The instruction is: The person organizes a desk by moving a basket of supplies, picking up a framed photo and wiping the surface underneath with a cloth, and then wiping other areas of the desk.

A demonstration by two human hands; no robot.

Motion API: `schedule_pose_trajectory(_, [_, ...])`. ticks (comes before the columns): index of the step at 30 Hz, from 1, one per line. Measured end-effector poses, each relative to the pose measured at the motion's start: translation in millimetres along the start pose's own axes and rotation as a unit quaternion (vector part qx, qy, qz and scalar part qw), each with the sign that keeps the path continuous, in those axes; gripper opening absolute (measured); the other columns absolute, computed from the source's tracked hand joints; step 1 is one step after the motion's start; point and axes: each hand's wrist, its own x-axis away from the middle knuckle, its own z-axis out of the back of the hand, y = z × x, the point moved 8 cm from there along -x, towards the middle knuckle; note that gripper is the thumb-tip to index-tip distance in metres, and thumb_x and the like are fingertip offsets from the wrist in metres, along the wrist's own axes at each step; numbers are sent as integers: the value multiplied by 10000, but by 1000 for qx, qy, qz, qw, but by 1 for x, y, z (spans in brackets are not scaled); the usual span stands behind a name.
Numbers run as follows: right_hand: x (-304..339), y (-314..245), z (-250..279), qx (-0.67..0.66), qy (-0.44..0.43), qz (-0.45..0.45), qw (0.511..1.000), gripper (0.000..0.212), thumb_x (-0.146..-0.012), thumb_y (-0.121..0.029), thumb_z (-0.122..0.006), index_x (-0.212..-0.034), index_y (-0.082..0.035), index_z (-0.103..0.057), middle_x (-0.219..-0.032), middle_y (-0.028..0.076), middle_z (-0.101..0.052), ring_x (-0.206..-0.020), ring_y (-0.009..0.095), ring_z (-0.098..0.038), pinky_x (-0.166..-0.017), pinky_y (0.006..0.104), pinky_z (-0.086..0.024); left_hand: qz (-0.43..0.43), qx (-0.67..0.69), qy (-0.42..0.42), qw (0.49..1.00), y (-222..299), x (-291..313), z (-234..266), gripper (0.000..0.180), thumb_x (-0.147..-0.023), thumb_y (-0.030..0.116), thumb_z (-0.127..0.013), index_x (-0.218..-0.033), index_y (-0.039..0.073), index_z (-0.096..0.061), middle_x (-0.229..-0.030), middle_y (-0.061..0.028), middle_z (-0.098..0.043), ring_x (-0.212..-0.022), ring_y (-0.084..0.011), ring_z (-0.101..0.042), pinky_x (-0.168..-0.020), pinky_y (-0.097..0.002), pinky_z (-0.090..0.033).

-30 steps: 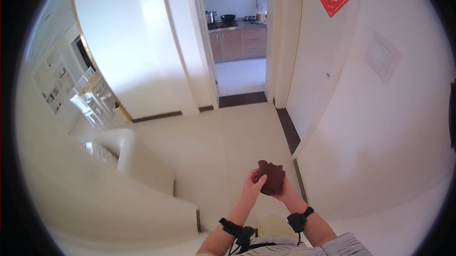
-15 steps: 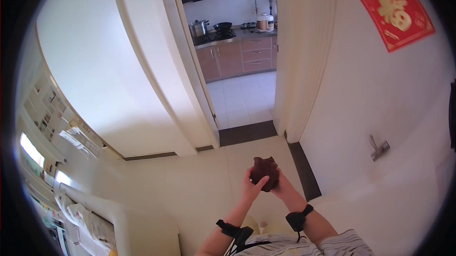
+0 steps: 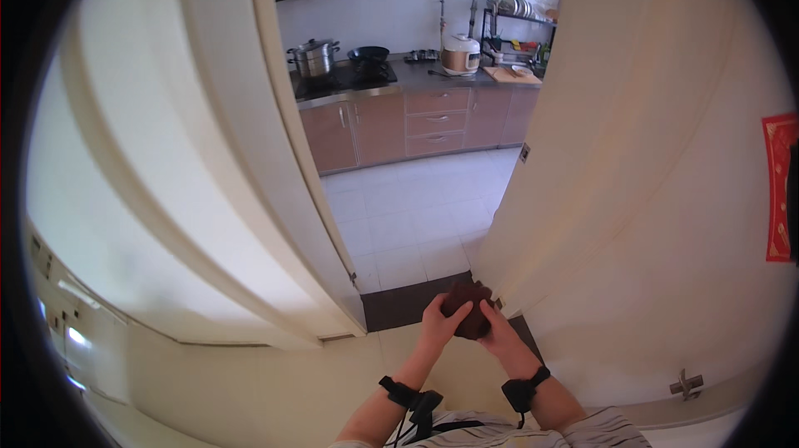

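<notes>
Both hands hold a crumpled dark reddish-brown cloth (image 3: 473,325) out in front of me, low in the view. My left hand (image 3: 438,321) grips its left side with the thumb across the front. On the other side my right hand (image 3: 498,329) is closed around the cloth's right edge, thumb on top. Its folds stick up at the upper end, and the fingers behind it are mostly hidden. Each forearm wears a black strap with a small device and a cable.
Ahead is a doorway with a dark threshold (image 3: 408,302) and pale frames on either side. Beyond it a kitchen counter holds a steamer pot (image 3: 315,59), a black wok (image 3: 368,54), a rice cooker (image 3: 460,55) and a cutting board (image 3: 508,75). A door handle (image 3: 686,383) juts out at lower right.
I have moved forward to the doorway, so the kitchen looks larger and more of its right side shows. The red wall decoration has slid to the right rim. Both hands keep the cloth.
</notes>
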Motion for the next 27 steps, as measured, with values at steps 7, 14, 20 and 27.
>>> schedule_pose_trajectory(7, [-158, -52, -5, -42, 101, 35, 993, 449, -910, -309, -616, -1258, -74, -453, -1158, 77, -559, -1043, 194, -576, -851, 363, -518, 42, 5, -13, 999, -25, -154, 21, 483, -769, 331, -767, -1056, -20, -600, -922, -109, -659, -831, -161, -617, -741, -292, -496])
schedule_pose_trajectory(14, [-334, -82, -9, -37, 83, 12, 996, 397, -922, -357, -584, -1196, -81, -506, -1085, 78, -592, -950, 167, -596, -768, 312, -522, 29, 46, 15, 998, -31, -312, 45, 457, -784, 276, -762, -1057, -41, -577, -951, -104, -643, -868, -159, -596, -774, -290, -477])
schedule_pose_trajectory(20, [-460, -158, 7, -15, 142, -9, 990, 455, -907, -402, -591, -1194, -61, -495, -1079, 82, -583, -938, 153, -584, -768, 292, -507, 70, 93, 6, 993, -22, -456, 18, 403, -805, 234, -753, -1044, -29, -563, -978, -75, -629, -883, -138, -574, -789, -277, -453])
schedule_pose_trajectory(27, [-551, -227, 67, 11, 235, 17, 972, 469, -906, -431, -579, -1150, -34, -526, -1024, 87, -606, -910, 155, -585, -760, 288, -497, 100, 73, -51, 991, -32, -576, -39, 403, -802, 222, -758, -1057, -26, -569, -1001, -77, -634, -913, -144, -579, -844, -280, -449])
